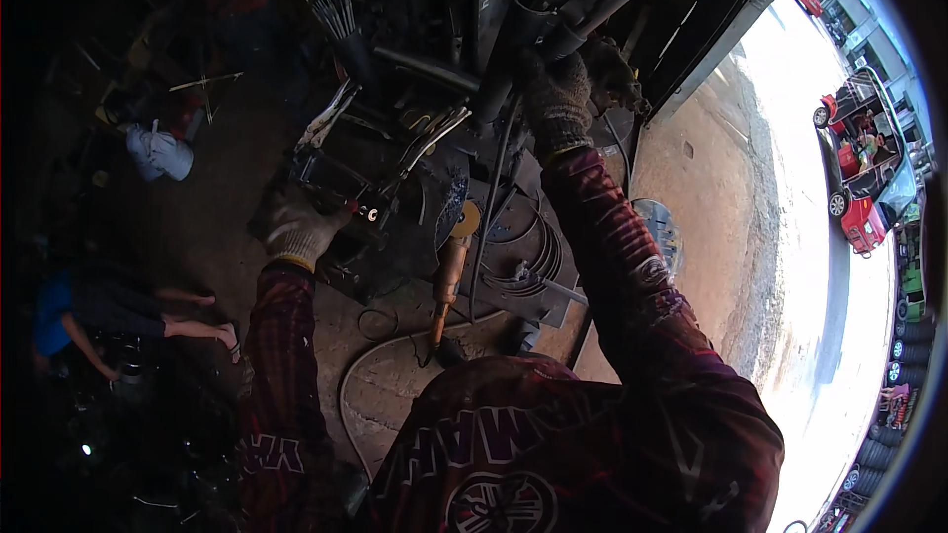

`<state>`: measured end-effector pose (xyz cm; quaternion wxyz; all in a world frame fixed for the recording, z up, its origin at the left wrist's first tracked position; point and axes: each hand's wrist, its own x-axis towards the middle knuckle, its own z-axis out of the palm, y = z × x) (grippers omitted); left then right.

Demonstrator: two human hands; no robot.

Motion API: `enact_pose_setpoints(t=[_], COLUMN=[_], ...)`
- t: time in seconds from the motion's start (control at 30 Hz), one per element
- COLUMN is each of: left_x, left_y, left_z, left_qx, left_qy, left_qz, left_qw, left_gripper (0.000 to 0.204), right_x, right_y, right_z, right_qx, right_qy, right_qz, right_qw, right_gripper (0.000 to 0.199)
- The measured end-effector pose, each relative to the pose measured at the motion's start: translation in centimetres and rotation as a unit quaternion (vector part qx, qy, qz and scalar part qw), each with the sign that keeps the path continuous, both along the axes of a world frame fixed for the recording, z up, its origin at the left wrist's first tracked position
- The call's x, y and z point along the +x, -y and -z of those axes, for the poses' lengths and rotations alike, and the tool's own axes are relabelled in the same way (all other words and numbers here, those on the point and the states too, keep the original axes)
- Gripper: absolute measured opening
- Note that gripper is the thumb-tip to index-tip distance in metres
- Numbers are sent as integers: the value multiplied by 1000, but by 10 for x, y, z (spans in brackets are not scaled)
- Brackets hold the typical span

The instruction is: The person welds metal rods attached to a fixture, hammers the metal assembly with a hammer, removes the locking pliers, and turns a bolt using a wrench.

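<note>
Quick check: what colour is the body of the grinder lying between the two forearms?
The grinder has an orange body, best seen in the head view.

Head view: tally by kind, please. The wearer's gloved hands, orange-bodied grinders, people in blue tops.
Gloved left hand and gloved right hand: 2
Orange-bodied grinder: 1
Person in blue top: 1
Total: 4

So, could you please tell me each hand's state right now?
Left hand: gloved, near a small pale ring; grip cannot be told.
Right hand: gloved, by the dark open-topped tube; grip cannot be told.
</note>
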<state>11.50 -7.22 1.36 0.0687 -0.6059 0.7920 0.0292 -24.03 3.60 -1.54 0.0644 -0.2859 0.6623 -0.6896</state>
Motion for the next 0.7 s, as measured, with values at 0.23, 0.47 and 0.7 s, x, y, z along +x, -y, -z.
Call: enact_pose_setpoints(t=[0.23,0.47,0.7], left_x=[2,2,1], left_y=[5,3,15], left_z=[10,-5,14], left_qx=[-1,23,16], left_qy=[4,28,23], left_qz=[-4,-25,14], left_qw=[1000,999,1000], left_gripper=[116,114,110], right_x=[6,78,145], right_y=[-55,-189,-271], right_z=[-109,-25,74], right_qx=[-96,153,125], right_qy=[-20,-338,158], right_qz=[-28,-36,-168], right_qw=[995,928,965], right_gripper=[34,36,46])
